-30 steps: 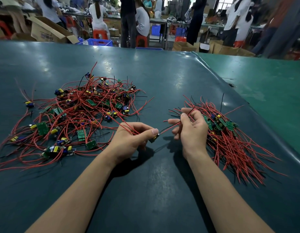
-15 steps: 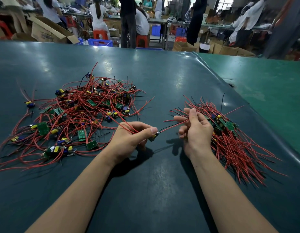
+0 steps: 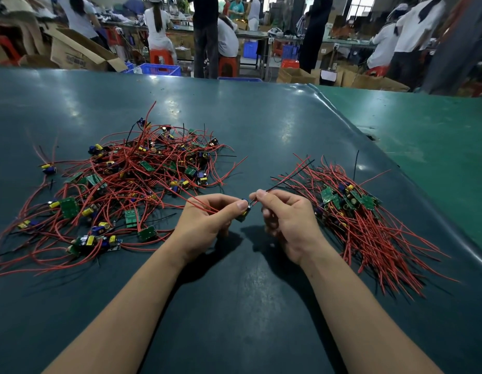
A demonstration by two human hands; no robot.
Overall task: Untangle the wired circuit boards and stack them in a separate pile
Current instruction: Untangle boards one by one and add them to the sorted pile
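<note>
Currently two piles of wired circuit boards lie on the dark green desk (image 3: 248, 306), and one single board is in my hands between them.

Tangled pile (image 3: 121, 190), to my left: a loose knot of red leads with a few black ones. Roughly a dozen small green boards show among the wires; an exact count is not possible because many are buried. The boards carry yellow and blue cylindrical components. Some lie component side up, others show the plain green face.

Sorted pile (image 3: 369, 225), to my right: the boards sit together at the far end, about five or six visible, and their red leads run in roughly one direction toward me and to the right.

Circuit board in hand (image 3: 243, 214): small, green, with a blue and yellow component on it. It is held above the desk, between the two piles and apart from both. My left hand (image 3: 204, 225) pinches it between thumb and curled fingers (image 3: 241, 204), and one red lead runs back from it across that hand toward the tangled pile. My right hand (image 3: 288, 222) pinches the board's red and black leads (image 3: 284, 177) just beside the board, fingers curled; the leads extend up and to the right over the edge of the sorted pile.
</note>
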